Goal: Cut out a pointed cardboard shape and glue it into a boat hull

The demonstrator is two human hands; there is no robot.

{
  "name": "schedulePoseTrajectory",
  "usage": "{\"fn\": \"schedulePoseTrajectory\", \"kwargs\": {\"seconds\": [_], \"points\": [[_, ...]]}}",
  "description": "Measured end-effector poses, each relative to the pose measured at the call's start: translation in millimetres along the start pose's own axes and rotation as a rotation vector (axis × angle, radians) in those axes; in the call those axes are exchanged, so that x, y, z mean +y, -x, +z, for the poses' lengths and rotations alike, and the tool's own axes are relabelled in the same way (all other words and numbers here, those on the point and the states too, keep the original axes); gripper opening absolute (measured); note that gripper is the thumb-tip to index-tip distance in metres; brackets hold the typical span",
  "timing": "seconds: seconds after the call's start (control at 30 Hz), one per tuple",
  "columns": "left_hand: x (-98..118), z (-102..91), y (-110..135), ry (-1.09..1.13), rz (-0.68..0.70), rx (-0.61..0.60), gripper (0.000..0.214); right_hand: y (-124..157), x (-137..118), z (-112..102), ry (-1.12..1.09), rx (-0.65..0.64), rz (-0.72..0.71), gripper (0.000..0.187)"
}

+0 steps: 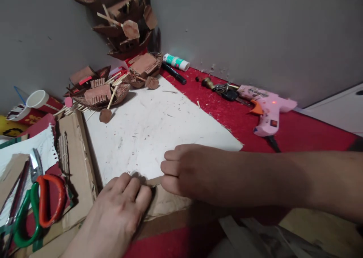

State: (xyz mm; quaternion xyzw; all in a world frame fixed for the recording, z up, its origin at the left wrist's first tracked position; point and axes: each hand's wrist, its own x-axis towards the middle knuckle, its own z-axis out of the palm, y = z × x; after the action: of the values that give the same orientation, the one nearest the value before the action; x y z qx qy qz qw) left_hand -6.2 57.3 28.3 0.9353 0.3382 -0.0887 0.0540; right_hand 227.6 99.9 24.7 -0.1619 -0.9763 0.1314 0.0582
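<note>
My left hand lies palm down with its fingers together, pressing on a brown cardboard piece at the near edge of a white board. My right hand reaches in from the right, its fingers curled under at the same cardboard edge where it meets the board. The two hands nearly touch. What the right fingers pinch, if anything, is hidden beneath them.
A pink glue gun and keys lie on the red cloth at right. A glue stick and black marker sit by the wall. Brown cardboard boat models stand at the back. Scissors and cardboard sheets lie left.
</note>
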Motion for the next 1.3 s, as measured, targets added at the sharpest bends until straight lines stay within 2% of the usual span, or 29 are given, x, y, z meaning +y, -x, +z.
{"fn": "schedulePoseTrajectory", "kwargs": {"seconds": [0.1,0.2,0.3,0.43,0.6,0.8,0.97,1.07,1.13,1.2,1.3], "points": [[-4.8,-1.8,0.5,0.004,-0.027,0.001,0.023,0.4,-1.1,3.3,0.02,0.022,0.006,0.007],[-14.9,-8.1,-1.6,0.219,-0.123,-0.036,0.022,-2.6,5.6,4.6,-0.05,0.003,0.09,0.011],[-20.6,-12.5,-6.9,0.409,-0.191,-0.044,0.018,-6.7,13.1,2.1,-0.149,-0.038,0.172,0.008],[-17.4,-10.8,-14.9,0.375,-0.238,-0.01,0.02,-11.4,14.0,-4.4,-0.227,-0.108,0.267,0.009],[-10.3,-2.5,-19.2,0.364,-0.202,0.056,0.022,-16.6,8.8,-6.5,-0.208,-0.162,0.333,0.014],[-7.1,0.5,-20.8,0.399,-0.22,0.111,0.02,-18.5,13.1,0.0,-0.224,-0.095,0.305,0.016],[-12.3,-6.7,-23.6,0.603,-0.253,-0.018,0.008,-20.4,21.3,2.8,-0.237,-0.114,0.203,0.017],[-16.1,-7.2,-25.3,0.669,-0.261,-0.055,0.011,-23.3,24.0,3.5,-0.249,-0.082,0.163,0.017],[-16.9,-6.1,-26.4,0.69,-0.241,-0.042,0.014,-25.2,21.8,2.1,-0.237,-0.083,0.161,0.018],[-15.5,-4.6,-26.8,0.685,-0.209,-0.007,0.016,-26.6,16.0,-0.4,-0.203,-0.14,0.181,0.015],[-9.4,-1.6,-24.8,0.597,-0.112,0.079,0.019,-25.6,4.4,-1.6,-0.109,-0.191,0.159,0.012]]}}
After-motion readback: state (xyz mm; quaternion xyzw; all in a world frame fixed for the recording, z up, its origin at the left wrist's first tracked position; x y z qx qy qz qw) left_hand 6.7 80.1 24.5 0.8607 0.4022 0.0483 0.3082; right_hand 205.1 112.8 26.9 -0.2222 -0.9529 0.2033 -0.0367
